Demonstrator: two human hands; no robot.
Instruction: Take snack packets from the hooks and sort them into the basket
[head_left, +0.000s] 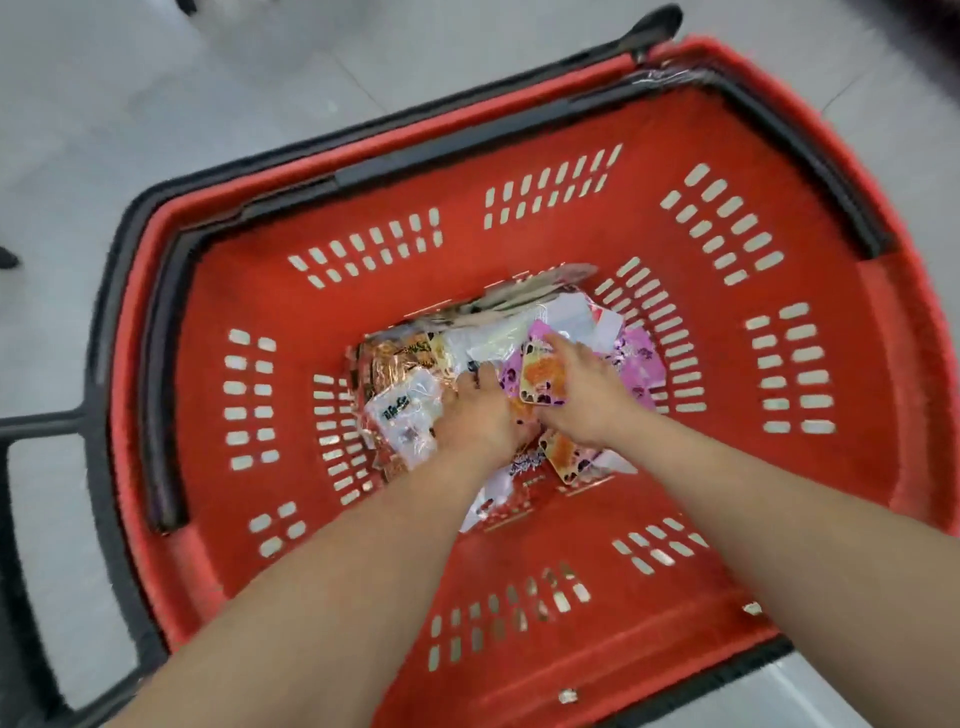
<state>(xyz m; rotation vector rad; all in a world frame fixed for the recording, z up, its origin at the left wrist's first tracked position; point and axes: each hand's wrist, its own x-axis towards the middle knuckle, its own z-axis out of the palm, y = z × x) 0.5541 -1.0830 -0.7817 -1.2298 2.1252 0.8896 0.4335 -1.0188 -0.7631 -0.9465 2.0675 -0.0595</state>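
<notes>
Two bare forearms reach down past the near wall of a red basket (675, 649) to its floor, where the snack packets lie in a loose heap. The left hand (478, 421) is palm down with its fingers dug in among the packets, just beside a white packet (402, 415); whether it grasps anything cannot be told. The right hand (589, 397) is next to it, nearly touching, and rests on a pink and orange packet (540, 376) with a finger over that packet's upper corner; whether the fingers close on it is not clear either. A second packet of the same kind (563, 457) shows below the right wrist. Brown packets (395, 358) lie left of the heap and pink packets (641, 364) to the right. Beyond them rises the slotted far wall, with a black handle (810, 150) folded along the rim, and grey floor (156, 78) behind.
</notes>
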